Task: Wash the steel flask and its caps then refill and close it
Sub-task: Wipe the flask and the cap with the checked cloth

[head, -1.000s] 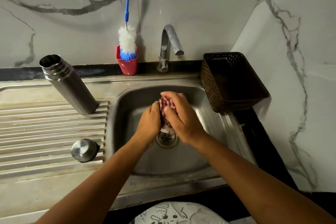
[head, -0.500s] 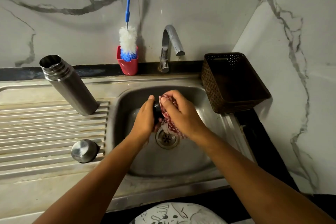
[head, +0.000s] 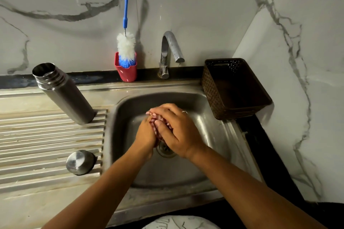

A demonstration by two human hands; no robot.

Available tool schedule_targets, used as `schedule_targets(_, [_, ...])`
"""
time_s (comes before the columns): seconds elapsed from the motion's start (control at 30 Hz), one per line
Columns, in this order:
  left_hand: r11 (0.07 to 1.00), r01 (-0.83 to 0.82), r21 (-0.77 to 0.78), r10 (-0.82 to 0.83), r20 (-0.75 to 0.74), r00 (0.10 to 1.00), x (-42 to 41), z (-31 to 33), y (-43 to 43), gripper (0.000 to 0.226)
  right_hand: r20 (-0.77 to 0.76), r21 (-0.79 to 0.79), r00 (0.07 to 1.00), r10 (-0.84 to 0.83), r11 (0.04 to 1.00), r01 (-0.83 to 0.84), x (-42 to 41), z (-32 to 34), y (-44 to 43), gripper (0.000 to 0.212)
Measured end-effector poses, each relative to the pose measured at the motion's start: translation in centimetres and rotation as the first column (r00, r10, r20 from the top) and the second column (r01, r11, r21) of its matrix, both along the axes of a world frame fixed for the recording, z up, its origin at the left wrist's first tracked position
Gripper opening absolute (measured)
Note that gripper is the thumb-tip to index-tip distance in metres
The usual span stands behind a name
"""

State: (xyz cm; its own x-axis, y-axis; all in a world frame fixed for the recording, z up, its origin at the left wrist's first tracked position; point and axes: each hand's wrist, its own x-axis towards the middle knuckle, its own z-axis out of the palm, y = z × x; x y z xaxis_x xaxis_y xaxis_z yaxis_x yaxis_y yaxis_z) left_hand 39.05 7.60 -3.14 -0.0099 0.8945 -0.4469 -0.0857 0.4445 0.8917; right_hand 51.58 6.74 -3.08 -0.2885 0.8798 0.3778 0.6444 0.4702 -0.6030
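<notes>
The open steel flask [head: 64,94] stands upright on the ribbed drainboard [head: 37,135], left of the sink basin [head: 210,122]. A round steel cap [head: 80,162] lies on the drainboard near the basin's left edge. Over the drain, my right hand [head: 178,132] grips a red and white scrubber [head: 158,123] and presses it against my left hand [head: 146,135]. My left hand is curled around something small that the scrubber and fingers hide. Both hands are slightly blurred.
A curved steel tap [head: 170,50] stands behind the basin with no water running. A blue-handled bottle brush [head: 126,48] sits in a red holder [head: 126,71] against the marble wall. A dark brown perforated basket [head: 234,87] sits at the basin's right.
My hands have closed together again: half a second ago they were parted with a dark small object showing in my left hand; now the scrubber and right hand cover it.
</notes>
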Motion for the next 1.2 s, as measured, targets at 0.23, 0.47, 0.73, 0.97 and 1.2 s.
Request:
schedule_targets(0.23, [0.865, 0.186, 0.466, 0.13, -0.567, 0.813, -0.3, 0.0, 0.0, 0.042, -0.266, -0.786, 0.838, -0.476, 0.611, 0.097, -1.1, 2.6, 2.6, 0.045])
schedule_targets(0.47, [0.992, 0.019, 0.126, -0.008, -0.093, 0.996, -0.2, -0.4, 0.5, 0.031, 0.025, -0.004, 0.997, -0.079, 0.997, 0.079, -0.3, 1.6, 0.1, 0.032])
schedule_targets(0.73, [0.952, 0.115, 0.282, -0.032, -0.282, 0.959, -0.6, -0.7, -0.3, 0.03, -0.246, -0.135, 0.95, -0.193, 0.977, 0.164, -1.2, -0.2, -0.6, 0.026])
schedule_targets(0.97, [0.842, 0.248, 0.479, -0.009, -0.446, 0.895, -1.5, -1.6, -0.3, 0.034, -0.529, -0.662, 0.706, -0.471, 0.75, 0.005, -0.6, 2.1, 1.1, 0.017])
schedule_targets(1.2, [0.997, 0.08, 0.001, -0.08, 0.008, 0.997, -0.7, -0.1, 0.4, 0.067, -0.044, -0.015, 0.991, 0.127, 0.992, -0.127, 1.0, 1.5, 0.9, 0.034])
